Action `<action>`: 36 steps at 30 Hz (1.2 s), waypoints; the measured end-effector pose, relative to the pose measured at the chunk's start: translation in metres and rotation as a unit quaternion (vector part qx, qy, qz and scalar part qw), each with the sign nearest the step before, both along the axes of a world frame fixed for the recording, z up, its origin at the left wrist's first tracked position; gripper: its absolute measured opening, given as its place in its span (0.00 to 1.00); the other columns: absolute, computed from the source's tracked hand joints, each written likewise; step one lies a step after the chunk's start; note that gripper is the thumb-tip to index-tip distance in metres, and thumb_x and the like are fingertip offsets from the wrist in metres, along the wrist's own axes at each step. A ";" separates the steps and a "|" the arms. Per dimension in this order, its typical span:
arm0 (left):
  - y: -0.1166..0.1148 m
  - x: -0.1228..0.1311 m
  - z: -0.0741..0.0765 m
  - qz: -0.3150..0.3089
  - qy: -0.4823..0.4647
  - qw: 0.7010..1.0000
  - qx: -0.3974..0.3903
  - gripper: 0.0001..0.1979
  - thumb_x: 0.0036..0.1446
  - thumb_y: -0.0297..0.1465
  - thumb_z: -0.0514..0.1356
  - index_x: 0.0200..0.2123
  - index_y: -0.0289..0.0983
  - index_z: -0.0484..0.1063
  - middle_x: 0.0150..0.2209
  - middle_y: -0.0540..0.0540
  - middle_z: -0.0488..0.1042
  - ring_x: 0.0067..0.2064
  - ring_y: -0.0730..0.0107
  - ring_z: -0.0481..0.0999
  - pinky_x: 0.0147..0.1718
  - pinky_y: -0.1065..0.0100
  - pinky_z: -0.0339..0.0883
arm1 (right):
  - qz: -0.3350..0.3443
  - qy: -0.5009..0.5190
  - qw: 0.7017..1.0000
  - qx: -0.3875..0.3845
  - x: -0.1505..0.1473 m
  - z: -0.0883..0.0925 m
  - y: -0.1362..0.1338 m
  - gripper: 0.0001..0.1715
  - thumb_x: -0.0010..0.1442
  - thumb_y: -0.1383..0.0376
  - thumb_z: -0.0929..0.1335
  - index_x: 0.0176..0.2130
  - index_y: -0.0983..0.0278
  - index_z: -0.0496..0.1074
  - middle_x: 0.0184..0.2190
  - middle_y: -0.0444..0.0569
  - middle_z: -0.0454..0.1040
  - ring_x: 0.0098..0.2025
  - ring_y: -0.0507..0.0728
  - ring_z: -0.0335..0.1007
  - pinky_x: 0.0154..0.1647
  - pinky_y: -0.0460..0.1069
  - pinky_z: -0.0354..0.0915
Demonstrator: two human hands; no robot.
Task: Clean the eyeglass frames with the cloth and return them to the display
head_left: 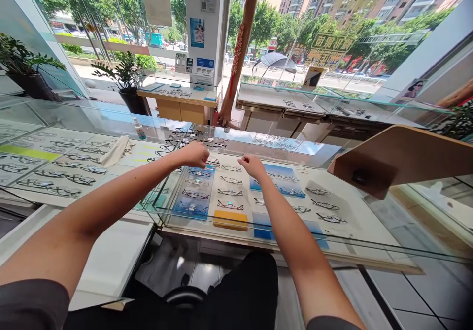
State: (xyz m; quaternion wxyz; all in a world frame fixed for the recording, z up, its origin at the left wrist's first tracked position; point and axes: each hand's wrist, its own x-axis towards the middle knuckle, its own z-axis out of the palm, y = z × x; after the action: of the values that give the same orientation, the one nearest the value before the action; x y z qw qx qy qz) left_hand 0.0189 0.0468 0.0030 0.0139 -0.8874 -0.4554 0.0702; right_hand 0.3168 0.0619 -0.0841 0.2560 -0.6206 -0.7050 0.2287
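Note:
Both my arms stretch out over a glass display counter (321, 165) with rows of eyeglasses inside. My left hand (195, 154) is closed above the counter, near a row of dark eyeglasses on its left side. Beside its fingertips is a pair of eyeglasses (213, 163); I cannot tell whether the hand grips it or it lies beneath the glass. My right hand (253, 165) has its fingers curled together, a short way right of the left one. Whatever it pinches, if anything, is too small to make out. Between and below the hands lies a column of thin-framed eyeglasses (230, 180).
On the counter's left part are a beige cloth (116, 151) and a small spray bottle (139, 129). A brown board (402, 160) stands at the right. Beneath the glass lies a yellow block (230, 220). More showcases (281, 101) and potted plants (135, 101) stand by the windows.

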 end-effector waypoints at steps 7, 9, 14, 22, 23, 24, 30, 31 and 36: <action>-0.104 -0.043 0.044 -0.053 -0.082 0.989 -0.115 0.04 0.57 0.27 0.68 0.33 0.41 0.83 0.38 0.49 0.85 0.48 0.59 0.79 0.51 0.62 0.67 | 0.000 0.005 1.000 0.008 0.004 -0.007 0.006 0.20 0.67 0.52 0.67 0.28 0.58 0.63 0.26 0.43 0.69 0.30 0.55 0.59 0.34 0.52 0.53; -0.135 -0.056 0.055 -0.060 -0.082 0.983 -0.154 0.06 0.60 0.26 0.67 0.35 0.42 0.84 0.39 0.49 0.85 0.48 0.61 0.80 0.51 0.63 0.67 | -0.001 0.004 1.000 0.011 0.005 -0.009 0.007 0.20 0.67 0.51 0.67 0.28 0.58 0.64 0.25 0.43 0.68 0.29 0.55 0.59 0.34 0.52 0.52; -0.200 -0.085 0.066 -0.016 -0.058 0.965 -0.256 0.08 0.60 0.26 0.68 0.36 0.45 0.86 0.40 0.49 0.85 0.48 0.61 0.82 0.50 0.65 0.70 | 0.000 0.003 1.000 0.017 0.007 -0.013 0.007 0.22 0.66 0.49 0.67 0.27 0.58 0.62 0.24 0.42 0.67 0.28 0.55 0.58 0.34 0.52 0.52; -0.236 -0.147 0.001 0.064 -0.004 0.949 -0.310 0.09 0.56 0.24 0.69 0.36 0.44 0.87 0.40 0.45 0.87 0.44 0.56 0.84 0.40 0.63 0.69 | -0.015 -0.010 0.999 0.030 0.005 -0.013 0.003 0.23 0.64 0.44 0.66 0.28 0.58 0.63 0.23 0.42 0.66 0.28 0.55 0.58 0.33 0.52 0.52; -0.236 -0.156 -0.014 0.073 0.008 0.952 -0.296 0.09 0.55 0.23 0.69 0.35 0.43 0.87 0.40 0.44 0.87 0.43 0.56 0.84 0.40 0.63 0.69 | -0.016 -0.014 0.999 0.031 0.005 -0.013 0.002 0.23 0.63 0.44 0.66 0.28 0.58 0.63 0.23 0.42 0.66 0.28 0.56 0.58 0.33 0.52 0.52; -0.235 -0.164 -0.030 0.082 0.023 0.959 -0.269 0.10 0.55 0.21 0.68 0.33 0.42 0.87 0.38 0.42 0.86 0.42 0.55 0.84 0.39 0.63 0.68 | -0.017 -0.017 0.999 0.032 0.004 -0.013 0.002 0.23 0.63 0.44 0.66 0.28 0.57 0.63 0.23 0.42 0.66 0.28 0.56 0.58 0.33 0.52 0.52; -0.220 -0.209 -0.102 0.083 0.049 0.988 -0.121 0.12 0.51 0.15 0.65 0.27 0.39 0.82 0.32 0.41 0.84 0.42 0.53 0.83 0.41 0.62 0.68 | -0.028 -0.040 0.998 0.043 0.001 -0.012 -0.001 0.23 0.64 0.44 0.65 0.28 0.58 0.63 0.23 0.44 0.68 0.29 0.56 0.59 0.33 0.53 0.51; -0.217 -0.215 -0.109 0.090 0.046 0.989 -0.105 0.12 0.52 0.16 0.65 0.28 0.38 0.82 0.33 0.40 0.84 0.42 0.53 0.82 0.42 0.61 0.68 | -0.030 -0.044 0.998 0.045 0.001 -0.012 -0.002 0.23 0.64 0.45 0.65 0.28 0.58 0.63 0.23 0.44 0.68 0.29 0.56 0.60 0.33 0.53 0.51; -0.193 -0.237 -0.128 0.125 0.037 0.991 -0.033 0.11 0.60 0.18 0.62 0.32 0.38 0.81 0.37 0.37 0.83 0.44 0.52 0.79 0.44 0.60 0.66 | -0.033 -0.059 0.997 0.046 -0.002 -0.009 -0.008 0.19 0.65 0.50 0.64 0.29 0.57 0.62 0.23 0.45 0.68 0.28 0.56 0.59 0.33 0.53 0.50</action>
State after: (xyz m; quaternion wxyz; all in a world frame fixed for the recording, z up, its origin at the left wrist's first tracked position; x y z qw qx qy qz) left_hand -0.2182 -0.1463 -0.1252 -0.0078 -0.8200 -0.5597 0.1192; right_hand 0.3146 0.0544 -0.0934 0.2498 -0.6431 -0.7080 0.1507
